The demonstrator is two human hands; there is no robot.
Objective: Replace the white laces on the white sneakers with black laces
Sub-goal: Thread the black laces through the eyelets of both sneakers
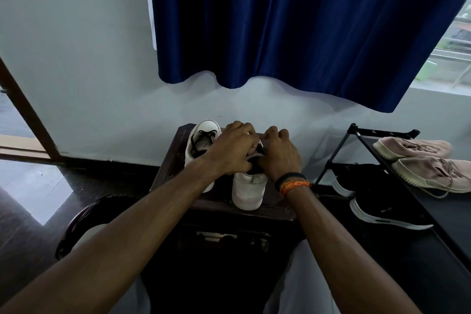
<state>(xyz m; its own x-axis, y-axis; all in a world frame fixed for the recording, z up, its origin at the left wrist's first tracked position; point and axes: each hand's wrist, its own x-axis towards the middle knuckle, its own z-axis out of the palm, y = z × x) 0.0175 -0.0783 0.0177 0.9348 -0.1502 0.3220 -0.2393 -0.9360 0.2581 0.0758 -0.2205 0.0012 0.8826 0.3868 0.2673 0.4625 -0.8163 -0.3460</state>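
Dark wood table (pixel 178 160) stood below a blue curtain (pixel 293 20) at twelve o'clock, where left hand (pixel 233 146) and right hand (pixel 279 153), fingers curled, gripped the nearer white sneaker (pixel 248 190), black lace (pixel 259 147) between them.

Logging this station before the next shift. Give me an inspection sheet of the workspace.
Surface: dark wooden stand against the wall, both sneakers on it.
Job's things: left sneaker already has a black lace; right sneaker has both hands over its top.
Clutter: nothing seen on the stand.
Grip: left hand and right hand curled over the right sneaker's lacing, black lace showing between them.
Cables: nothing seen.
Surroundings: blue curtain; shoe rack with beige shoes and black shoes; dark bin.
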